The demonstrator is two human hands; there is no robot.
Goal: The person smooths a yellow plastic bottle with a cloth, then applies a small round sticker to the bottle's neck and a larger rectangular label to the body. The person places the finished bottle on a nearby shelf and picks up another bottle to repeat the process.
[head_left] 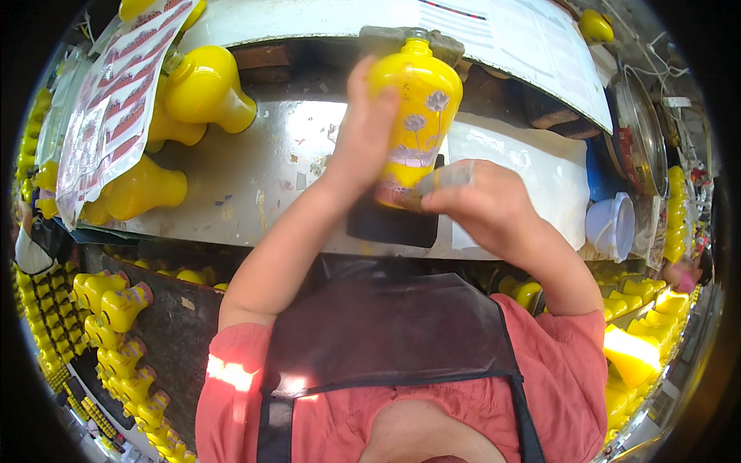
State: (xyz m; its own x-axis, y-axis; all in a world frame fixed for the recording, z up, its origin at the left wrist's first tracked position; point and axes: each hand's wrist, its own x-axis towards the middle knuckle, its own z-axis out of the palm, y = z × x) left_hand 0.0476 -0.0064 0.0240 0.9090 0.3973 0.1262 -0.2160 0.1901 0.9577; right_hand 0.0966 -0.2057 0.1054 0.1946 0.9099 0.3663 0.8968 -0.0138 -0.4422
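Note:
A yellow vase-shaped bottle with a pale flower decal stands upright on a black pad on the metal bench. My left hand wraps around its left side and grips it. My right hand is at the bottle's lower right, its fingers pinched on a small grey strip pressed against the bottle's base.
Several plain yellow bottles lie on the bench at the left beside a decal sheet. White cups and a metal pan stand at the right. Rows of yellow bottles fill racks on both sides below.

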